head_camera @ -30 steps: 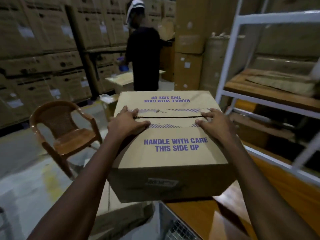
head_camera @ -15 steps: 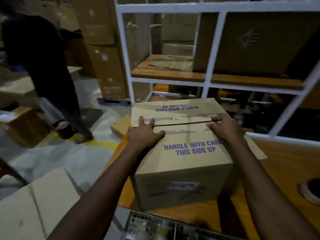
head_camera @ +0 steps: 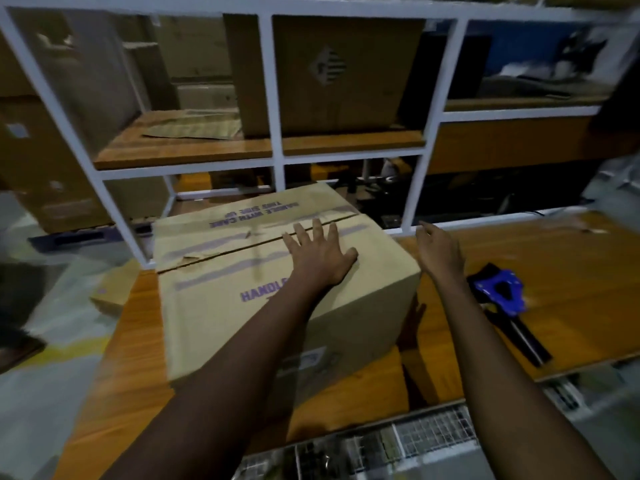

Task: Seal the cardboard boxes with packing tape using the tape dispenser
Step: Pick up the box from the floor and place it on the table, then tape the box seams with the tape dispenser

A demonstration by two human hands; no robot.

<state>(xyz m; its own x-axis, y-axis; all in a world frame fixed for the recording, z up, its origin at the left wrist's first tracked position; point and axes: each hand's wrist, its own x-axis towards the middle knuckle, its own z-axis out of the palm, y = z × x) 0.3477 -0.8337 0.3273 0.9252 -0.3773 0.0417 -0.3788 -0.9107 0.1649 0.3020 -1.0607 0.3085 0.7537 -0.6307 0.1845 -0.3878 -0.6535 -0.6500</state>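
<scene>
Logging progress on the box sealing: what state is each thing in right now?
box, flaps folded down, seam between them uncovered
tape dispenser, lying on the table, nobody touching it
left hand, open, flat on the box top
right hand, open, empty, beside the box

The cardboard box point(head_camera: 221, 306) is tan, with purple lettering and pale purple bands along both sides of its flap seam. The table point(head_camera: 561, 268) is orange-brown with wood grain, and toward its right edge the tape dispenser point(head_camera: 498, 293) is blue and black. The shelf frame point(head_camera: 275, 98) is white.
</scene>
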